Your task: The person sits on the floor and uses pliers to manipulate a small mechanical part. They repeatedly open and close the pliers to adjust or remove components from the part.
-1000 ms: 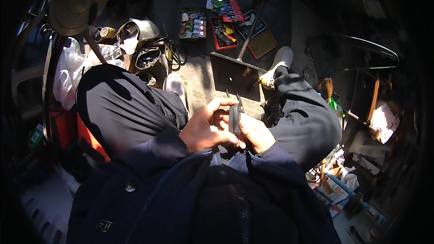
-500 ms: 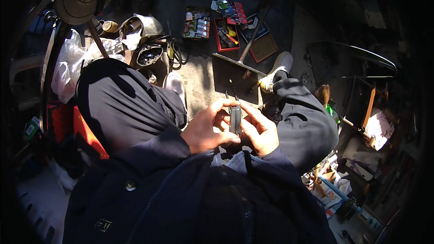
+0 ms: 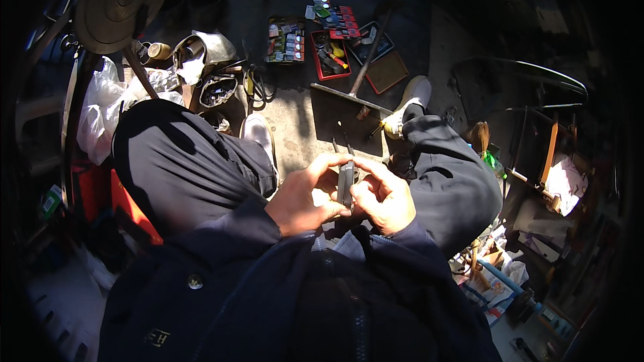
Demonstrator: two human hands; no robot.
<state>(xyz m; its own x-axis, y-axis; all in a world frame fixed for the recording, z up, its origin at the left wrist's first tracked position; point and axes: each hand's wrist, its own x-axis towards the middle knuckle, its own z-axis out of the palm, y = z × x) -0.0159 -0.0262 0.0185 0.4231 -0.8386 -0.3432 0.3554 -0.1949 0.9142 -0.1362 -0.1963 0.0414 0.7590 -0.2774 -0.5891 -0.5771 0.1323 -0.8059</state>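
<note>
Between my two hands, above my lap, is a small black flat case (image 3: 345, 186) seen nearly edge-on. My left hand (image 3: 300, 200) grips it from the left, with the thumb low and the index finger along the top. From the other side my right hand (image 3: 389, 202) pinches it, its fingers curled. Two thin dark prongs (image 3: 348, 141) show just beyond the case; whether they join it I cannot tell. The face of the case is hidden.
Ahead on the floor are a red tray (image 3: 329, 57) of small tools, a box of carded packs (image 3: 286, 40) and a flat-headed metal stand (image 3: 355, 97). A round metal disc (image 3: 117, 3), plastic bags (image 3: 100, 110) and a cloth bag (image 3: 213, 50) lie left; a small broom (image 3: 480, 135) is right.
The case has tilted slightly and both hands stay on it. My right fingers have curled in more. The whole view has shifted a little.
</note>
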